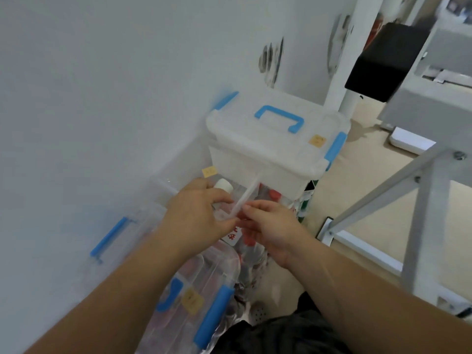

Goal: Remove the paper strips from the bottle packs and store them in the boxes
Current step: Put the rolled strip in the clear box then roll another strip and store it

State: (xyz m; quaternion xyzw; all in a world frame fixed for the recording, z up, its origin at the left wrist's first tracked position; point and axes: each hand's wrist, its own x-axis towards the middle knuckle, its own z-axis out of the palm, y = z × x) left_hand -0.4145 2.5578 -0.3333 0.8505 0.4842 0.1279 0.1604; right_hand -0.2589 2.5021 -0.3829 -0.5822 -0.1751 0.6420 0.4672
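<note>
A thin white paper strip (247, 195) slants up between my two hands, blurred by motion. My left hand (196, 215) pinches its lower end over a white-capped bottle (223, 185). The strip is also gripped by the fingertips of my right hand (270, 226), close against the left. Below them lies a clear plastic bottle pack (229, 254) with red caps and a red-and-white label. A closed translucent box (275, 141) with a blue handle and blue clips stands just behind. An open clear box (163, 190) sits under my left hand.
A clear lid (194, 297) with blue handle and clips lies near my legs. A white wall runs along the left. Grey metal table legs (421, 205) stand at the right over a beige floor, with a black box (383, 60) further back.
</note>
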